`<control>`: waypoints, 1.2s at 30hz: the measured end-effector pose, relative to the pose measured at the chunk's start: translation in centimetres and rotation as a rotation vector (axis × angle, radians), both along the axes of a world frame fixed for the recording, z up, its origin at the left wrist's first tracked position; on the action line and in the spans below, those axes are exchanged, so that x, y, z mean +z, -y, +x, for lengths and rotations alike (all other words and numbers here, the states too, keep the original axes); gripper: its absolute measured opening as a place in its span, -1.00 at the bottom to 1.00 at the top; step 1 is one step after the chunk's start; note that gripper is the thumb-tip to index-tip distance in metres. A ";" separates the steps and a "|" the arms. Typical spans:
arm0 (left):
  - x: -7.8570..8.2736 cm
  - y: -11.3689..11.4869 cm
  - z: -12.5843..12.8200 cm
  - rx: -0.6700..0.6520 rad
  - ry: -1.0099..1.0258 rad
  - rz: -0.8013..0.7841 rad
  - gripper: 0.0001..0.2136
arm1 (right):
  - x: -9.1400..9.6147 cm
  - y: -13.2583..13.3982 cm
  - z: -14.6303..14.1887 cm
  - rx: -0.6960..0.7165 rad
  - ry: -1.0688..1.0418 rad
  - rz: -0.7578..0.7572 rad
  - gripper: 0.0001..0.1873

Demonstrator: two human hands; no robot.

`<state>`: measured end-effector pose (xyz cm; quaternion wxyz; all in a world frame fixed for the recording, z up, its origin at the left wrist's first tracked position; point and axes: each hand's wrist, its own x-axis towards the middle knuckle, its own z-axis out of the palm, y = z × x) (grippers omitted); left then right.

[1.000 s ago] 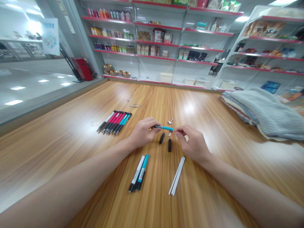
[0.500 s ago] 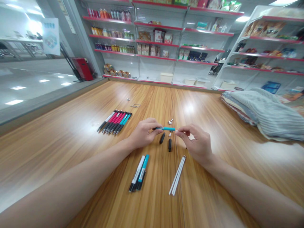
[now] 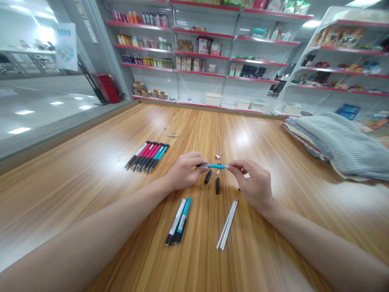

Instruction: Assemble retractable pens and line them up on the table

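My left hand (image 3: 184,171) pinches the black end of a teal pen barrel (image 3: 214,166) held level above the wooden table (image 3: 91,182). My right hand (image 3: 253,182) is closed in a pinch at the barrel's right end; whatever small part it holds is hidden by the fingertips. Below the barrel lie two black pen parts (image 3: 212,181). Two white refills (image 3: 227,224) lie near my right wrist. Two partly built pens, one white and one teal (image 3: 179,220), rest by my left forearm.
A row of several finished pens, pink, teal and white (image 3: 147,156), lies to the left. Small metal parts (image 3: 218,155) sit beyond the barrel, a spring-like wire (image 3: 173,135) farther back. Folded grey cloth (image 3: 337,142) is at the right. Stocked store shelves (image 3: 200,56) line the back.
The teal barrel shifted slightly right and lower, and my right hand's pinch closed in onto its right end.
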<state>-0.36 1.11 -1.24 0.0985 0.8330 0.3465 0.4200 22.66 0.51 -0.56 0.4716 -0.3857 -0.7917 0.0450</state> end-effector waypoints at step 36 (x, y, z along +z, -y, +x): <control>-0.2 0.0 0.0 0.020 -0.025 0.009 -0.88 | -0.4 0.2 -0.1 0.070 0.071 -0.025 -0.85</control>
